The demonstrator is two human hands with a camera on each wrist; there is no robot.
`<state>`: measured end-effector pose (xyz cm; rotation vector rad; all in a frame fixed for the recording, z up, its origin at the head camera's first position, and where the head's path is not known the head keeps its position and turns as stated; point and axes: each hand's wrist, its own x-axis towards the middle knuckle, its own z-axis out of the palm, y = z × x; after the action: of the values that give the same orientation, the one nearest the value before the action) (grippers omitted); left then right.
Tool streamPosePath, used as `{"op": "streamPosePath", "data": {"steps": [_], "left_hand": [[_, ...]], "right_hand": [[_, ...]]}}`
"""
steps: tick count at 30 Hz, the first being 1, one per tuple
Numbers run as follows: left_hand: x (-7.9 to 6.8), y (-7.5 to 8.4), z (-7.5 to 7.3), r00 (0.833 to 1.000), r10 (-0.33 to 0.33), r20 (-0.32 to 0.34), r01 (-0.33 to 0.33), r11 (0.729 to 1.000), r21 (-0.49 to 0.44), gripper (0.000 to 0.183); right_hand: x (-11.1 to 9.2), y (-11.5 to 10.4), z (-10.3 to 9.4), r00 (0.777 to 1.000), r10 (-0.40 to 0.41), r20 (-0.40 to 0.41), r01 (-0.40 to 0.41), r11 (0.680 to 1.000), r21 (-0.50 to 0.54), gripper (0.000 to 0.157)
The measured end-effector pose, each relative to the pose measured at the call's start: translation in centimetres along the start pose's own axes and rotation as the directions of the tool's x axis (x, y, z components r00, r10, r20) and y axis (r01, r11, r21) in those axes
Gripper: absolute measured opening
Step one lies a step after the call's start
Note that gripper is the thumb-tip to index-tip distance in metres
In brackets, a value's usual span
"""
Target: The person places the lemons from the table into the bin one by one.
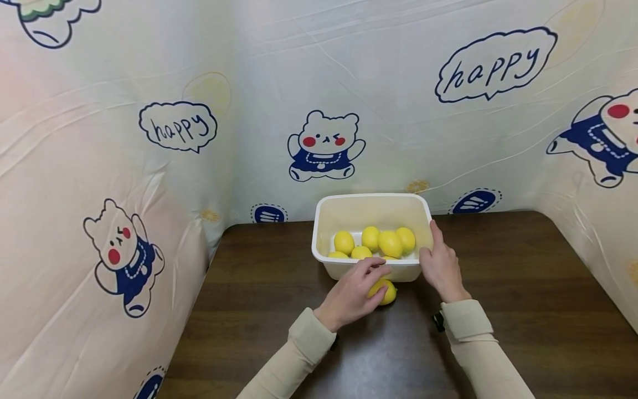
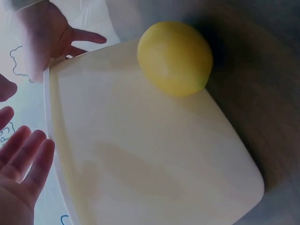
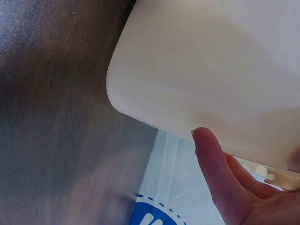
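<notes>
A white plastic basin (image 1: 371, 271) stands on the table with several yellow lemons (image 1: 390, 244) inside. One more lemon (image 2: 176, 58) lies outside, close against the basin's front wall. My left hand (image 1: 351, 293) hovers over this lemon at the front rim, partly covering it in the head view. Its fingers (image 2: 40, 164) are loosely bent, apart from the lemon and beside the rim in the left wrist view. At the basin's right end my right hand (image 1: 443, 269) grips the side, the thumb against the wall and the other fingers along the rim, partly hidden in the right wrist view.
The dark brown wooden table (image 1: 259, 305) extends to both sides of the basin. A pale printed cloth (image 1: 259, 111) with cartoon bears and "happy" lettering hangs behind and along both sides, close to the table's back edge.
</notes>
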<state>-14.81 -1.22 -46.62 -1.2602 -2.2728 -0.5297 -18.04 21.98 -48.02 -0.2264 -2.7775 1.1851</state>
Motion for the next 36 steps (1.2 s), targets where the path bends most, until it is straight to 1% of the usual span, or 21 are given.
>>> {"op": "streamPosePath", "data": {"steps": [3, 6, 10, 12, 15, 20, 25, 32, 36], "left_hand": [[-0.3, 0.0, 0.5, 1.0, 0.022, 0.015, -0.022, 0.999, 0.023, 0.037], [-0.7, 0.1, 1.0, 0.999, 0.026, 0.036, -0.027, 0.999, 0.03, 0.038], [-1.2, 0.2, 1.5, 0.997, 0.007, 0.083, -0.009, 1.0, 0.025, 0.042], [-1.4, 0.3, 1.7, 0.993, -0.01, 0.117, 0.008, 1.0, 0.024, 0.044], [-1.8, 0.4, 2.0, 0.985, -0.034, 0.172, 0.026, 0.999, 0.046, 0.047], [-2.3, 0.5, 2.4, 0.964, -0.071, 0.257, 0.054, 0.996, 0.072, 0.05], [-2.7, 0.6, 2.7, 0.949, -0.102, 0.299, 0.076, 0.992, 0.098, 0.05], [-3.0, 0.4, 3.3, 0.932, -0.119, 0.343, 0.086, 0.99, 0.112, 0.053], [-3.1, 0.4, 3.5, 0.914, -0.129, 0.385, 0.095, 0.99, 0.106, 0.055]], "right_hand": [[0.0, 0.0, 0.0, 1.0, 0.0, -0.002, 0.0, 1.0, 0.003, 0.068], [0.0, 0.0, 0.0, 1.0, 0.006, 0.0, -0.006, 1.0, 0.005, 0.068], [0.0, -0.1, 0.0, 1.0, 0.012, 0.001, -0.012, 1.0, 0.003, 0.068], [0.0, -0.1, 0.0, 1.0, 0.015, 0.003, -0.015, 1.0, 0.004, 0.068], [-0.1, -0.2, -0.1, 1.0, 0.018, 0.008, -0.018, 1.0, 0.007, 0.068], [-0.1, -0.1, -0.1, 1.0, 0.009, 0.009, -0.009, 1.0, 0.007, 0.068], [-0.1, 0.0, -0.1, 1.0, 0.009, 0.001, -0.009, 1.0, 0.006, 0.068], [0.0, 0.1, -0.1, 1.0, 0.015, 0.007, -0.015, 1.0, 0.005, 0.068], [0.0, 0.1, -0.1, 1.0, 0.016, 0.01, -0.016, 1.0, 0.009, 0.068]]}}
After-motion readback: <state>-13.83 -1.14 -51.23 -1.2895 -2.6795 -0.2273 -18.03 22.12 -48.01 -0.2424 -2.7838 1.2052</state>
